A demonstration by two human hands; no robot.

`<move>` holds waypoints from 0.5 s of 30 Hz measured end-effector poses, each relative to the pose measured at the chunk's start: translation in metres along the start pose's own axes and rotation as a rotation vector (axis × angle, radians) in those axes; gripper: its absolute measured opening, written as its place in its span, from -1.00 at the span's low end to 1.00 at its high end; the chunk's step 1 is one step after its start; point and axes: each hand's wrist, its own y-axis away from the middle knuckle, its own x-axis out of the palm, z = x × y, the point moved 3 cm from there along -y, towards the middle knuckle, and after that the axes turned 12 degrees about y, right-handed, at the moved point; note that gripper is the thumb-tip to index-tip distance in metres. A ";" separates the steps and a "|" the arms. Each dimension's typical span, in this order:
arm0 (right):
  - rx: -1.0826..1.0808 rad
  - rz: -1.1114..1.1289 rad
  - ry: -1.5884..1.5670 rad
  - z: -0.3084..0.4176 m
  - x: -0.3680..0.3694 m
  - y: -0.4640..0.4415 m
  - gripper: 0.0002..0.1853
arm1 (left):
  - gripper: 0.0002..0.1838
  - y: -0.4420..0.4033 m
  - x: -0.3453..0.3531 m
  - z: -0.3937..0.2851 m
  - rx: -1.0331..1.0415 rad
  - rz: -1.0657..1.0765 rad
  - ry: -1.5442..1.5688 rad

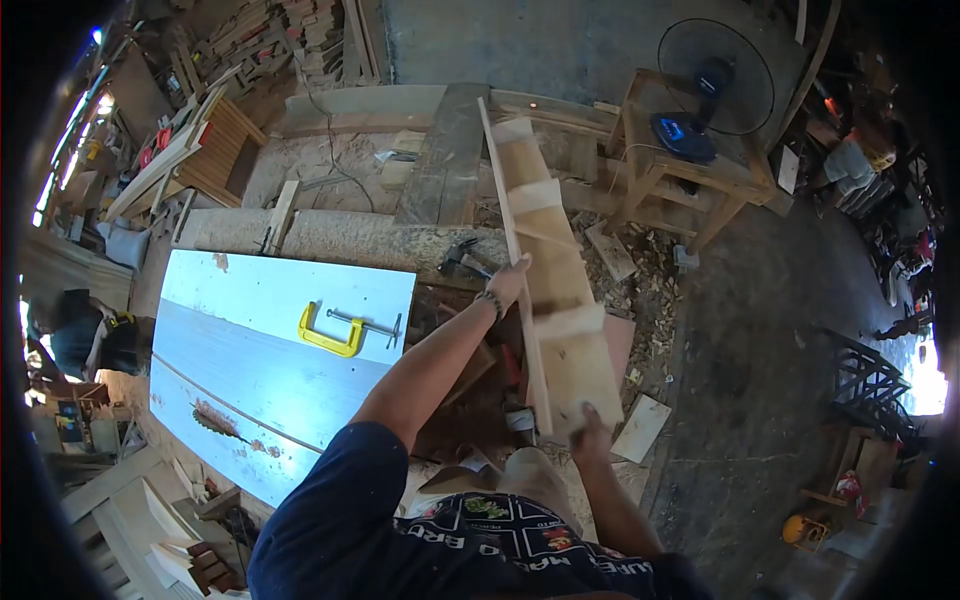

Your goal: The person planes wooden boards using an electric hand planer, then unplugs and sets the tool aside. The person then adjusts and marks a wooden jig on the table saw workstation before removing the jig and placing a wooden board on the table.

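A long, narrow wooden shelf frame [572, 262] with several cross dividers is tilted up in front of me. My left hand [508, 284] is closed around its left side board about midway along. At the near end, my right hand [592, 437] grips the frame's lower right corner, its fingers partly hidden. To the left, a yellow C-clamp [345, 345] lies on a pale, shiny panel [250, 300]. A hammer [456, 256] rests just beyond my left hand.
A fan [690, 130] stands on a wooden stool [650, 180] at the far right. Wood shavings [655, 290] and offcuts cover the floor nearby. Another person [85, 330] is at the far left. A slatted wooden piece [220, 145] leans at the back left.
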 end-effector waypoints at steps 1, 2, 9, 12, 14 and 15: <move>0.041 -0.019 0.049 -0.003 0.013 -0.019 -0.54 | -0.45 0.003 -0.012 0.010 0.013 0.063 0.093; -0.177 0.030 0.394 -0.020 0.009 -0.062 -0.56 | -0.38 0.006 -0.034 0.018 0.162 0.169 -0.219; -0.036 0.069 -0.057 -0.005 0.163 -0.186 -0.70 | -0.29 0.197 -0.089 -0.001 -0.271 -0.002 0.251; -0.079 0.076 -0.041 0.002 0.166 -0.208 -0.72 | -0.32 0.250 -0.119 0.035 -0.238 0.036 0.121; -0.088 -0.001 0.044 0.016 0.145 -0.219 -0.72 | -0.35 0.283 -0.134 0.072 -0.163 0.045 -0.060; -0.095 -0.089 0.120 0.026 0.135 -0.227 -0.72 | -0.35 0.299 -0.137 0.081 -0.176 0.029 -0.046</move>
